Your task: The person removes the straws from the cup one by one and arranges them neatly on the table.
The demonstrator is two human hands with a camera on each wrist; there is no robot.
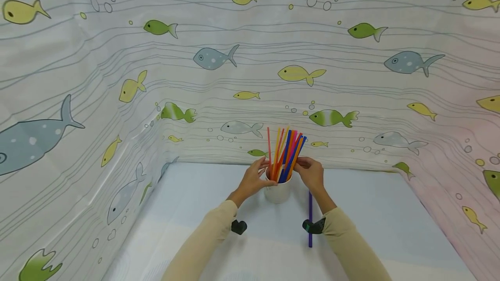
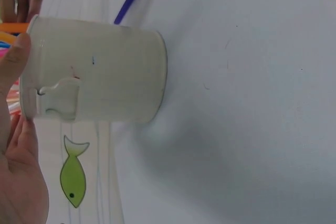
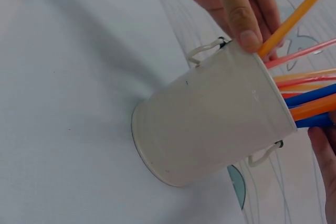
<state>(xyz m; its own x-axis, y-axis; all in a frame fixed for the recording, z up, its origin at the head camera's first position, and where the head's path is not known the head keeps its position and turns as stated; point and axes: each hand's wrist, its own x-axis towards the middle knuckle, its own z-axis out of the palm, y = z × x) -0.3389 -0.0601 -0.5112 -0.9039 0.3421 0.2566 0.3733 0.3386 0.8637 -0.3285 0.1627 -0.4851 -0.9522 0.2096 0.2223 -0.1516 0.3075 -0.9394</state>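
A small white metal bucket (image 1: 278, 193) with little side handles stands upright on the table, packed with red, orange, yellow, blue and pink drinking straws (image 1: 287, 151). My left hand (image 1: 254, 179) holds the bucket's rim on its left side, thumb at the front and fingers farther round. At the right of the rim, my right hand (image 1: 311, 172) has its fingers curled at the outer blue and orange straws. In the right wrist view one of its fingertips (image 3: 318, 136) touches a blue straw (image 3: 316, 120); the rest of that hand is mostly cut off.
A purple straw (image 1: 310, 220) lies on the pale table (image 1: 187, 211), partly under the right forearm. Fish-printed sheeting (image 1: 250, 47) rises behind the table and along both sides. Dark straps with wrist cameras (image 1: 239, 227) sit at both cuffs.
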